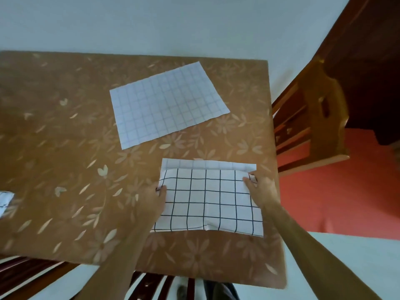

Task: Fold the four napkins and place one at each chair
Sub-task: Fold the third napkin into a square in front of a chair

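Note:
A white napkin with a dark grid [207, 202] lies near the table's front right edge, its near part folded over so a pale strip shows along the far side. My left hand [154, 200] pinches the folded flap's left corner. My right hand [260, 188] pinches its right corner. A second grid napkin [168, 105] lies flat and unfolded, faint side up, farther back on the table. The edge of a third napkin [5, 201] pokes in at the far left.
The table [65, 137] wears a brown floral cloth. A wooden chair [313, 126] stands at its right side on a red floor. Another chair's dark slats [151, 286] show below the near edge. A pale wall lies beyond the table.

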Motion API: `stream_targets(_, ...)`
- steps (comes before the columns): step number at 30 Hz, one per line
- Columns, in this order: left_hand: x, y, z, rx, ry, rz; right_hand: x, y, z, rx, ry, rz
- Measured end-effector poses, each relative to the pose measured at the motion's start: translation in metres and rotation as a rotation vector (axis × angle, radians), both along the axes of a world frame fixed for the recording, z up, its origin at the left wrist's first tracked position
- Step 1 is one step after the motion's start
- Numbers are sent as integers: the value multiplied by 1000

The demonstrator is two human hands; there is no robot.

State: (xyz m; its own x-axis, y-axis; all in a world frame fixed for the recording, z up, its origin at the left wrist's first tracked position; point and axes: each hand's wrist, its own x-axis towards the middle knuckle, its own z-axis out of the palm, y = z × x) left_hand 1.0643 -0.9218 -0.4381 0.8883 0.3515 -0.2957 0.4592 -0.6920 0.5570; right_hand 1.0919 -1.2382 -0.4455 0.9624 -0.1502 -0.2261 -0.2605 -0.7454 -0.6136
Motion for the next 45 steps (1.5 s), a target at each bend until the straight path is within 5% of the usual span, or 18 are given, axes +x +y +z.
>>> stream_targets(23,42,8,-44,203,-67,-73,36,9,-49,-80,-92,-178)
stream_targets(27,41,2,-42,247,-119,-44,30,13,-41,-214,-81,-196)
stream_targets(32,22,-37,-38,373,-363,-419,-1,51,-32,-296,-251,223)
stream_targets(36,-9,-69,-71,342,-248,-790,-34,98,-55,-295,-170,466)
stream_targets(45,-11,-50,-77,518,-69,-838,-44,61,-76,-436,-56,549)
